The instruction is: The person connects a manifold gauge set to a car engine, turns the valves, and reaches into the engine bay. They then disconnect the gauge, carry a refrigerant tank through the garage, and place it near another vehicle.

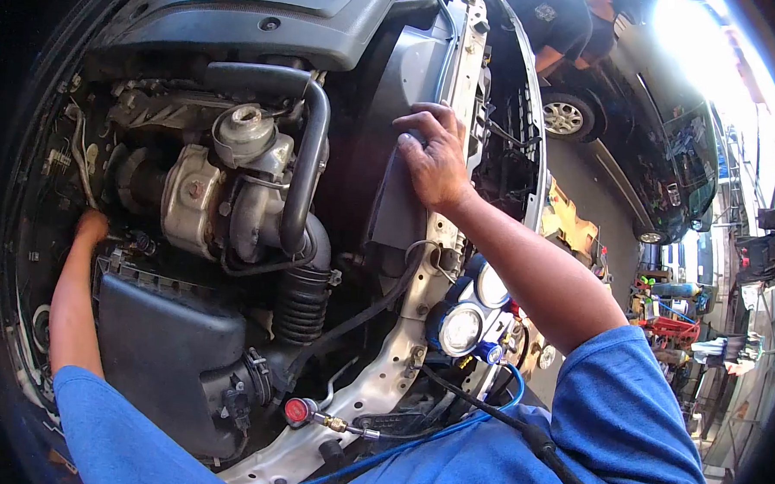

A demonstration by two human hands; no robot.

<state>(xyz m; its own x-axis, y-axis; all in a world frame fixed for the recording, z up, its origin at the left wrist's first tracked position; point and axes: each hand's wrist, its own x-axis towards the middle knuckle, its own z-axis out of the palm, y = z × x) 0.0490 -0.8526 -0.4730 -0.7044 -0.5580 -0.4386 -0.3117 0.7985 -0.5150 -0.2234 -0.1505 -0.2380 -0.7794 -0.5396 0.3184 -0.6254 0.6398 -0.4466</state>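
My left hand [92, 226] reaches down into the engine bay, beside a thin metal pipe [83, 155] and behind the black air filter box [162, 345]. Its fingers are hidden, so what they touch does not show. My right hand [438, 162] braces on the front of the bay, its fingers bent over the edge of a black plastic radiator cover [400, 199]. Next to that cover runs the pale metal crossmember [412, 317]. Between my hands sit the turbocharger [259, 206] with its metal heat shield and a curved black pipe [309, 165].
A manifold gauge set [463, 327] with a blue hose [515, 390] stands at the front edge. A red-capped service coupler [298, 411] lies near the crossmember. The engine cover [241, 19] fills the top. Another person [553, 24] is beside a dark car [643, 141].
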